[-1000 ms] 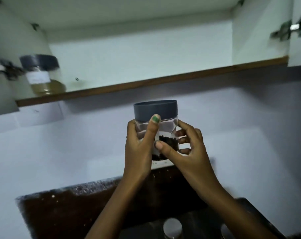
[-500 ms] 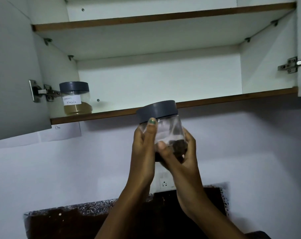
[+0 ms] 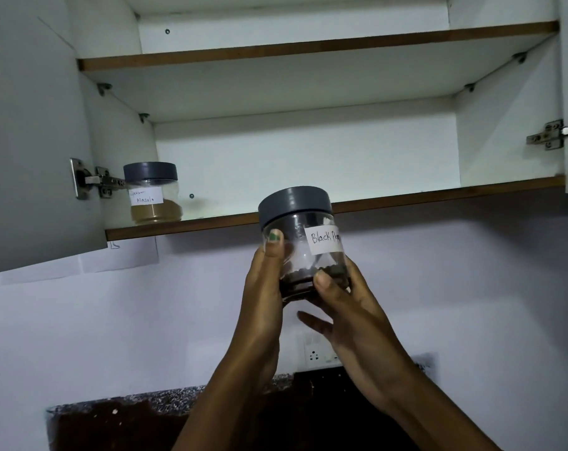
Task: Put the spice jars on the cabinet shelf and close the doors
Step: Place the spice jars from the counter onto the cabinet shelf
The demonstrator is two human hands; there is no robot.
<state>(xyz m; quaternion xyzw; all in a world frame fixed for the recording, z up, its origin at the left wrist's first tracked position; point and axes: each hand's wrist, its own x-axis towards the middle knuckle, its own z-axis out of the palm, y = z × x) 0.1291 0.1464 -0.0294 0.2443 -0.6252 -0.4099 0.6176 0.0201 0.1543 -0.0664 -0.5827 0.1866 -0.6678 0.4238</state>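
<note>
Both hands gripped the pepper jar [image 3: 303, 242] just below the shelf [image 3: 406, 198]: left hand [image 3: 265, 281] on its side, right hand [image 3: 350, 307] under its base. Another jar [image 3: 152, 196] stood on the shelf, up-left of the hands.

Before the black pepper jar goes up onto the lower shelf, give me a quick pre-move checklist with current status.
1. Grip: left hand and right hand both hold the black pepper jar: ok.
2. Lid seated: ok.
3. Jar upright: slightly tilted, not ok.
4. Shelf space right of the garam masala jar: ok.
5. Doors clear of path, left door open: ok.
6. Jar raised above the shelf edge: not ok.
</note>
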